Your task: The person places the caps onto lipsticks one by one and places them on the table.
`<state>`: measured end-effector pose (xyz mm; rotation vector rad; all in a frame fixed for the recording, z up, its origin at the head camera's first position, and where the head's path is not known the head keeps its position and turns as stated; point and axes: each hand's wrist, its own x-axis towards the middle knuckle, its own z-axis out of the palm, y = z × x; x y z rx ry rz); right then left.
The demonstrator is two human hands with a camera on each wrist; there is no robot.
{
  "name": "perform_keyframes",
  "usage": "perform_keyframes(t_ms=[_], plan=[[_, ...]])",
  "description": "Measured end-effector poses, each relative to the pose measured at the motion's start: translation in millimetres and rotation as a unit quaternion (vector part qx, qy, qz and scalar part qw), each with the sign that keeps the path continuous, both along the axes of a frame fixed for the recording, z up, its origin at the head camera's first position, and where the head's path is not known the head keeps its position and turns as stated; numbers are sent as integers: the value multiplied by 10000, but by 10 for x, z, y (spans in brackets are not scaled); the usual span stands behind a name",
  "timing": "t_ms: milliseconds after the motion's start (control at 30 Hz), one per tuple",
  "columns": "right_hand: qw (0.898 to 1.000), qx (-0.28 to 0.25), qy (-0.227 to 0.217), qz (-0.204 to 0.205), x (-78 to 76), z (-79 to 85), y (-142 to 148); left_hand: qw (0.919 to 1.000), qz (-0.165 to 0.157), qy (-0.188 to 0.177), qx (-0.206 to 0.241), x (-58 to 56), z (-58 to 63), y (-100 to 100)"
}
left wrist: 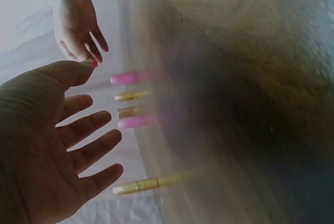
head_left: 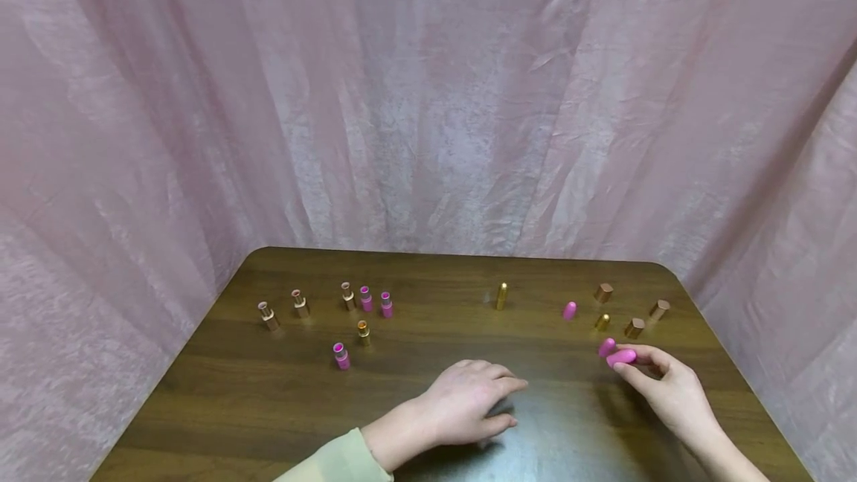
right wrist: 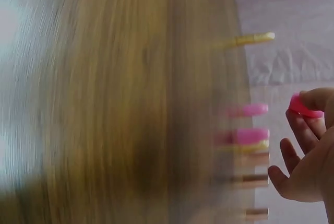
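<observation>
My right hand [head_left: 672, 396] pinches a pink lipstick cap [head_left: 623, 357] between thumb and fingers, above the table's right side. Just behind it stands another pink cap [head_left: 606, 348], and a third pink cap [head_left: 570, 310] is farther back. My left hand [head_left: 467, 404] is over the middle of the table, palm down, fingers loosely spread and holding nothing. In the left wrist view its thumb and fingers show apart. Beyond the hands, a gold lipstick [head_left: 501, 296] with its cap on stands upright. In the right wrist view the held cap [right wrist: 308, 110] is partly covered by fingers.
Uncapped lipstick tubes stand at the left: pink tubes [head_left: 341, 355], a gold tube [head_left: 364, 333] and rose-gold tubes [head_left: 269, 316]. At the right are a gold cap [head_left: 603, 322] and brown caps [head_left: 634, 328]. A pink curtain [head_left: 428, 95] hangs behind the wooden table [head_left: 221, 407].
</observation>
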<state>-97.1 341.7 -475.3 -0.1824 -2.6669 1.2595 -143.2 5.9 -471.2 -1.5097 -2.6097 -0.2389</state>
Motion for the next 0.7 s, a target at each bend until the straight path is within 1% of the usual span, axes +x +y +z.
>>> perform_keyframes(t_ms=[100,167,200,267,333,367,433,467,500,533,567,700], plan=[[9974,-720,-28,80,-23,9,-117,9999,82,70,62,-23,2,-60],[9901,-1397,-64,136,-48,9,-207,9998,128,107,95,-43,2,-100],[9837,-1789,-69,183,-61,5,-255,9997,154,127,116,-54,1,-119],[9638,-2654,-99,231,-81,-7,-355,9996,206,157,145,-75,-1,-156],[9321,-3609,-152,278,-97,-19,-450,9993,253,170,193,-93,0,-191],[9158,-4001,-172,306,-105,-27,-493,9992,278,181,220,-101,2,-210],[8859,-4616,-258,366,-120,-38,-569,9989,324,205,279,-115,13,-243],[8748,-4820,-310,383,-127,-42,-601,9987,349,207,300,-120,21,-261],[8671,-4953,-364,394,-135,-48,-627,9985,373,210,329,-124,32,-281],[8631,-5018,-419,391,-143,-52,-651,9984,393,215,348,-126,44,-304],[8615,-5041,-474,384,-149,-59,-669,9983,413,208,365,-129,59,-327],[8605,-5046,-655,262,-168,-85,-714,9975,525,119,454,-139,135,-445]])
